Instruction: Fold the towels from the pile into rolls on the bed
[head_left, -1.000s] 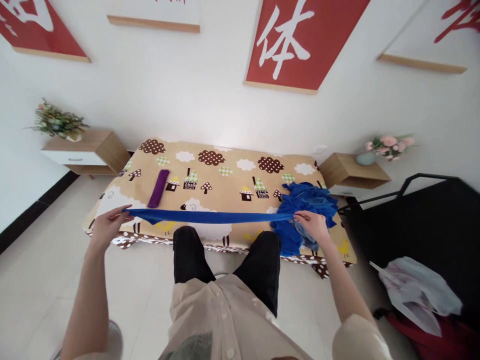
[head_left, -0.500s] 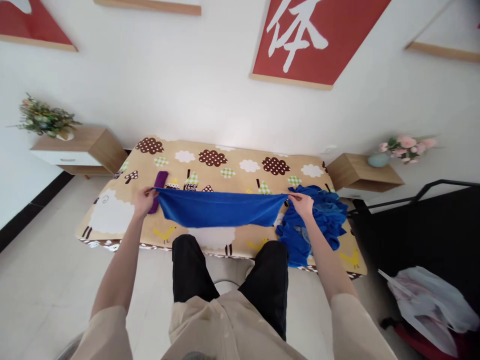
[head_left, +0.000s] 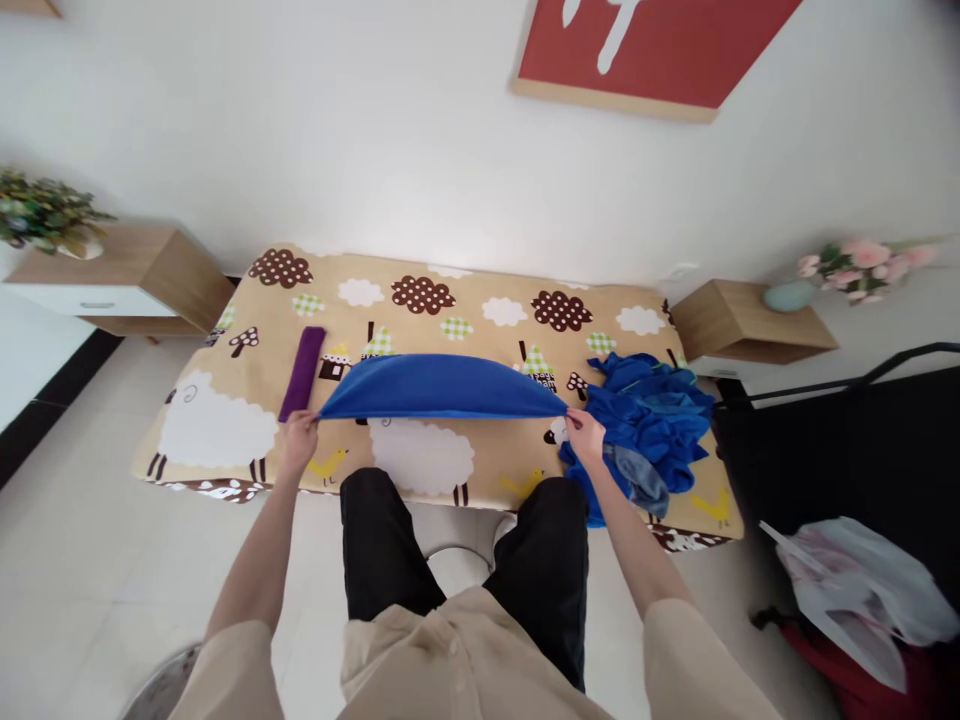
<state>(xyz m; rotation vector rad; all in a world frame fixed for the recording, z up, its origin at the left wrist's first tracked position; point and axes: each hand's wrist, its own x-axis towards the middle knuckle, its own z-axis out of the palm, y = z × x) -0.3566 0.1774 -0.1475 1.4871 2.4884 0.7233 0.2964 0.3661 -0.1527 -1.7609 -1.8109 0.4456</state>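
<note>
A blue cloth (head_left: 446,388) is stretched between my two hands above the bed, its near edge taut and its far side billowing away from me. My left hand (head_left: 301,437) pinches its left corner. The right corner is pinched in my right hand (head_left: 586,436). Just beyond my left hand lies a folded purple cloth (head_left: 303,374), flat on the patterned bed sheet (head_left: 217,425). A crumpled heap of blue cloths (head_left: 652,410) lies beside my right hand, with a grey-blue piece (head_left: 641,478) at its near side.
Wooden nightstands flank the bed, the left one (head_left: 120,275) with a leafy plant (head_left: 45,212), the right one (head_left: 750,320) with pink flowers (head_left: 862,268). A black panel (head_left: 840,460) and a plastic bag (head_left: 862,575) stand at right. My knees are against the bed's near side.
Both hands have come nearer to me, still pinching the cloth's corners. The cloth has swung from hanging toward me to billowing away from me. The camera view has tilted down.
</note>
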